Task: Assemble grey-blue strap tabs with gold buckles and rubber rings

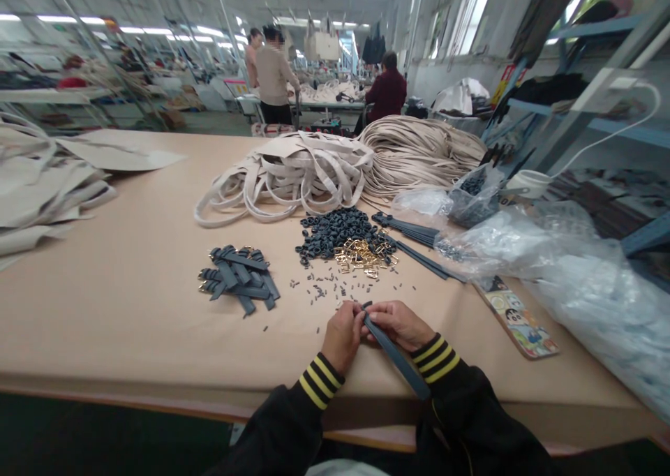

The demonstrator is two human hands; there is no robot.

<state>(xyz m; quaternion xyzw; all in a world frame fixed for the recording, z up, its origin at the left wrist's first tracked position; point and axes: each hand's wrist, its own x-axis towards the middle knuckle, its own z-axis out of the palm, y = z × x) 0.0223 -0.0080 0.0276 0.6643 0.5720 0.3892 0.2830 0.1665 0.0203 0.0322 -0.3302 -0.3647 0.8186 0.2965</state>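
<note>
Left hand (341,336) and right hand (402,324) pinching far end of dark strap (396,361); free end beside right sleeve (471,392). Possible faults: loosened pinch, strap slipping; forward drift, small pieces (343,292) beyond hands scattering.

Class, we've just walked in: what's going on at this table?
A person's left hand and right hand hold one end of a dark strap, the rest slanting back to the right. Beyond the hands lie dark loops and gold fittings; to the left is a heap of dark strips with gold ends.
</note>
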